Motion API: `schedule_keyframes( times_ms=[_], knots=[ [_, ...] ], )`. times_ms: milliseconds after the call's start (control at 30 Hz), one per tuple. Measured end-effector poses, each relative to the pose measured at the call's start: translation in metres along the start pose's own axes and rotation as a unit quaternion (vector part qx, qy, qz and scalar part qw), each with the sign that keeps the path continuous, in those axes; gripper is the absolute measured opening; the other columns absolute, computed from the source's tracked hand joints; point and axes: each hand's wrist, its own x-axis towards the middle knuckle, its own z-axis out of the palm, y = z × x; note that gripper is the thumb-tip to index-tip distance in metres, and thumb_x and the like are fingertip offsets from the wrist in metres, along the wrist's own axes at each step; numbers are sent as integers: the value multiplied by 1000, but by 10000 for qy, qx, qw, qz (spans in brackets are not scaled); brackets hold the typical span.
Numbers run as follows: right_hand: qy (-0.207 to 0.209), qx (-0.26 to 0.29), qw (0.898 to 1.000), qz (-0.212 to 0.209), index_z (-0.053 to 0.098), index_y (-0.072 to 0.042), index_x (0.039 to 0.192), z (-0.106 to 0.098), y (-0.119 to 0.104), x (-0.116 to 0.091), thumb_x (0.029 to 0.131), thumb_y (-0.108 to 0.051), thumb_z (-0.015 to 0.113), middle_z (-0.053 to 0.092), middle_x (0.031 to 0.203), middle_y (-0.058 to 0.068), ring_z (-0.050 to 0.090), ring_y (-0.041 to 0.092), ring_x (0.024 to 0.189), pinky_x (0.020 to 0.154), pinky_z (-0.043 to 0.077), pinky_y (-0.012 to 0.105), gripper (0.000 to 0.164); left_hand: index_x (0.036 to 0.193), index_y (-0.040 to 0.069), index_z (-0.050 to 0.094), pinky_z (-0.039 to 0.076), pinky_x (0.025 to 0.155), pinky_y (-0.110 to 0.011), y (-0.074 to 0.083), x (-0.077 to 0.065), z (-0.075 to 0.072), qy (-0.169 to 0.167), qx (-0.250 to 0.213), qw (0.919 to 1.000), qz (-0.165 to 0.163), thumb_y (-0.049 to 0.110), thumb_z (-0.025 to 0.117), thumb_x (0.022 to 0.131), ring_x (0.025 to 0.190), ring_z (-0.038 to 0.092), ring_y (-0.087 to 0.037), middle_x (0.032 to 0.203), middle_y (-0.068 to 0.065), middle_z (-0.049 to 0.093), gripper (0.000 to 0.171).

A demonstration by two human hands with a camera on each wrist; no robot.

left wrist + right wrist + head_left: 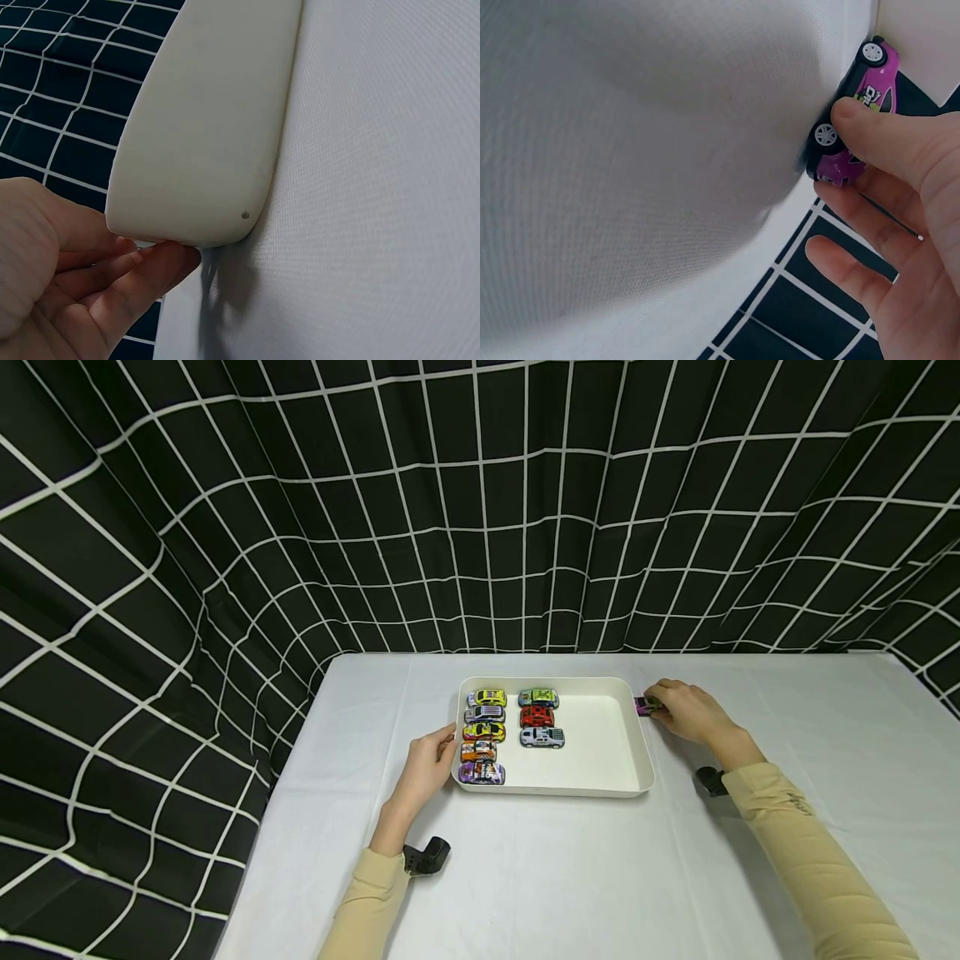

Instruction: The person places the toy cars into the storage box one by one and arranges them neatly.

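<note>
My right hand (688, 710) pinches a purple toy car (877, 79) between thumb and fingers, just outside the tray's right end. In the right wrist view the car's wheels sit close to the white cloth. At the opposite end, the fingers of my left hand (423, 767) touch the outer wall of a shallow white tray (592, 792). The left wrist view shows those fingertips against the tray's end wall (176, 225). Inside the tray, several toy cars form a left column, among them a purple-and-white car (482, 772). A second column has a green car (538, 697), a red car (537, 717) and a silver car (542, 737).
A white cloth (540, 877) covers the table beneath the tray. Behind and to the left hangs a black curtain with a white grid (502, 502). Black wrist cameras (427, 857) are worn on both wrists.
</note>
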Motion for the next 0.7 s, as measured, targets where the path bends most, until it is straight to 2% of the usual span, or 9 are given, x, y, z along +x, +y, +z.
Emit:
schedule_keyframes(
  times_ms=[567,700],
  knots=[
    [-77,70,9996,253,63,7,102,-8,0,-7,77,3,70,62,97,19,59,37,90,78,48,53,26,123,-11,52,54,77,-29,2,-1,0,-6,-28,10000,-39,1,53,92,92,65,-29,108,-26,62,34],
    [-5,71,9997,213,63,7,101,-13,0,-11,76,3,71,62,96,19,59,37,89,77,48,52,27,122,-13,52,55,75,-29,2,-1,0,24,-11,10000,64,0,54,91,90,65,-29,107,-27,62,33]
  ],
)
